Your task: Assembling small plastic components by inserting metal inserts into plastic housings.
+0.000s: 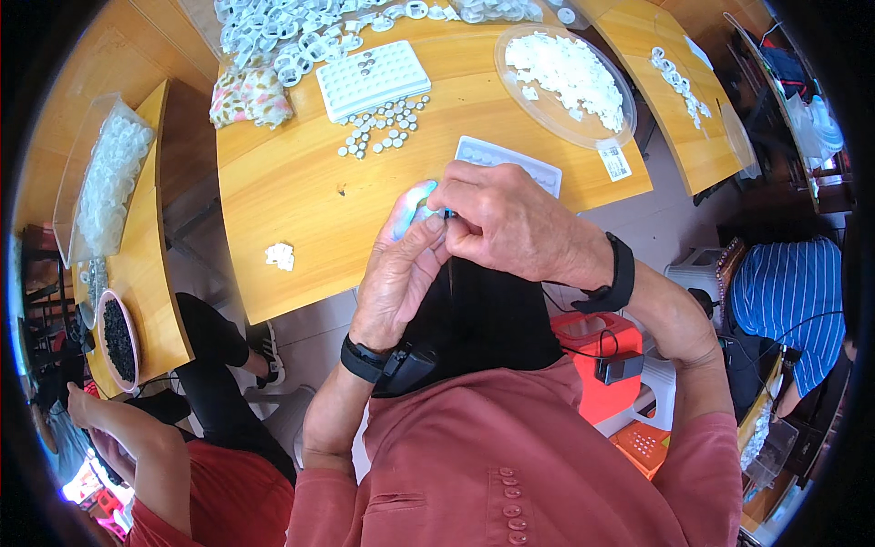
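Note:
Above my lap, just off the table's near edge, both my hands meet. My left hand [406, 260] is closed around a small rounded piece that glows white and blue-green [413, 202]. Bent over it, my right hand [501, 214] pinches with thumb and fingertips at the piece's right side. A tiny dark part shows between the fingertips, too small to name. Right behind my right hand lies a pale plastic tray [488, 153] with rounded hollows, partly hidden by it. Beyond are loose button cells [387, 128] in a scatter and a white tray with rows of pockets [374, 82].
White ring-shaped parts [273, 32] heap at the far left beside a flowered cloth bundle [251, 98]. A round clear tub lid [620, 132] bears small white pieces [565, 68]. A few white bits [280, 256] lie front left. People sit at both sides.

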Available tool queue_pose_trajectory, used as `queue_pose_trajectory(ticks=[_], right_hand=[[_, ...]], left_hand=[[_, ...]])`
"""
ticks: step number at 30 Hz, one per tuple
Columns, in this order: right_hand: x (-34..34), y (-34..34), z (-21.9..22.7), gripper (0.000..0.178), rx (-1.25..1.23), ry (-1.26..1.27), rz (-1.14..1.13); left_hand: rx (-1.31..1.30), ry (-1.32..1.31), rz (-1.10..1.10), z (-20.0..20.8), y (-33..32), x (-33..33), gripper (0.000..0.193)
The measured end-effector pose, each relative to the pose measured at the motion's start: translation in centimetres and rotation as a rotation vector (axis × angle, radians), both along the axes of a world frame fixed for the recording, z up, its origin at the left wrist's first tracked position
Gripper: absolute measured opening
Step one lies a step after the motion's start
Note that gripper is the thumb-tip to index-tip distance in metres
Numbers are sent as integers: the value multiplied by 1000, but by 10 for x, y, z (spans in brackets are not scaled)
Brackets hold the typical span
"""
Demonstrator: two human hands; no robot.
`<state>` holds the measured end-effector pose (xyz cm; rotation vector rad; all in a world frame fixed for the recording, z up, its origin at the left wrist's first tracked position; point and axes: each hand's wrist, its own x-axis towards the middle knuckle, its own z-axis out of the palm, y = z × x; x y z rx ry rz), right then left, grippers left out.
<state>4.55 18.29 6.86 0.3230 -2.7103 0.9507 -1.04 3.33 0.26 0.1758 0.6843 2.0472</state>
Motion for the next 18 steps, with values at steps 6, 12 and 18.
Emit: queue_pose_trajectory(ticks=[6, 12, 18], right_hand=[[3, 4, 0, 17, -8, -14, 12], [7, 8, 0, 20, -82, -53, 2], [19, 6, -2, 26, -177, 157, -163]], left_hand=[[-26, -14, -13, -2, 2, 1, 45], [-17, -7, -34, -5, 3, 1, 43], [6, 11, -30, 5, 6, 0, 39]])
